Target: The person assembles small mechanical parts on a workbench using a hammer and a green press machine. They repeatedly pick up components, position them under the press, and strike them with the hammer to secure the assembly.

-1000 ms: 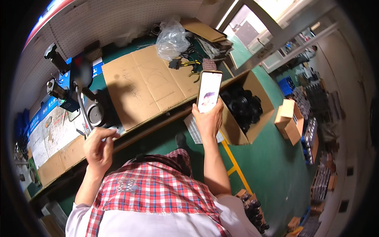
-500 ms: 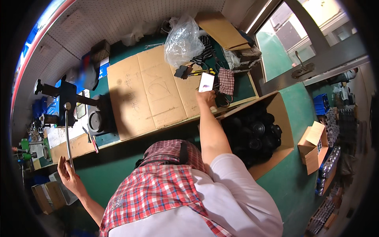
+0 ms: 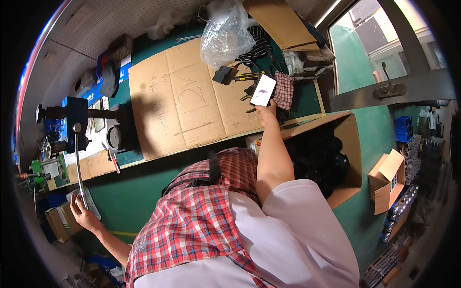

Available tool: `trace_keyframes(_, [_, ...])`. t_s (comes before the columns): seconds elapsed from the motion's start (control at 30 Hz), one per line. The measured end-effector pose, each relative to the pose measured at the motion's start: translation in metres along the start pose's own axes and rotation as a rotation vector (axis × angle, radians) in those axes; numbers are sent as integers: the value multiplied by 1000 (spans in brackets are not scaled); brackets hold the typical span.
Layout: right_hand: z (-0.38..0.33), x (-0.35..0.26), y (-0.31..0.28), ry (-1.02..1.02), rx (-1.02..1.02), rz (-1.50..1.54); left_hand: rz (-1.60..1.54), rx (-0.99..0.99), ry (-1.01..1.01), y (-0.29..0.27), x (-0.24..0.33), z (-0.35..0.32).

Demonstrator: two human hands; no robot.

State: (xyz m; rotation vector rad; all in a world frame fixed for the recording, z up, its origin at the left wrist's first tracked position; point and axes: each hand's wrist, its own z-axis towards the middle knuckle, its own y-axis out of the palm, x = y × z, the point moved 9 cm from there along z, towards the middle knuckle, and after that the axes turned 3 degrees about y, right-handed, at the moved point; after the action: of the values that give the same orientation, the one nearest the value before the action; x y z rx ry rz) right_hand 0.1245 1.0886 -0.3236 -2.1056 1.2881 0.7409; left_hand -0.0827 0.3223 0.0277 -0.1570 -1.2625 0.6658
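Note:
In my right hand (image 3: 267,113) is a smartphone (image 3: 263,91) with a lit, mostly white screen, gripped by its lower end over the bench. My left hand (image 3: 86,215), at the lower left, has its curled fingers around the low end of a thin metal lever (image 3: 79,163). That lever hangs from a dark hand press (image 3: 77,117) standing at the bench's left. A flat cardboard sheet (image 3: 180,103) with handwriting covers the bench between the press and the phone. Beside the phone lies a checked cloth piece (image 3: 284,90).
A crumpled clear plastic bag (image 3: 224,41), a yellow-handled tool (image 3: 249,76) and cables lie behind the phone. An open carton (image 3: 346,158) of black round parts stands right of my forearm. Farther right are a small open box (image 3: 387,180) and a blue bin (image 3: 404,128).
The smartphone in my right hand has shifted right and farther up in the view, tilting more. The view itself has shifted a little. My left hand stays at the lever.

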Motion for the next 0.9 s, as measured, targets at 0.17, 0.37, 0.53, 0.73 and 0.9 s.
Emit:
trace_keyframes(0.17, [8, 6, -6, 55, 53, -30, -4, -9, 53, -1, -6, 5])
trace_keyframes(0.37, [16, 6, -13, 192, 29, 13, -21, 6, 41, -4, -15, 4])
trace_keyframes(0.53, [9, -8, -18, 211, 63, -225, -9, 1, 42, 1, -15, 2])
trace_keyframes(0.73, [-16, -54, -16, -10, 8, -855, 42, -5, 10, -1, -20, -2])
trace_keyframes(0.9, [-22, -82, -39, -379, 87, -739, -13, -62, -35, -1, -29, 0])
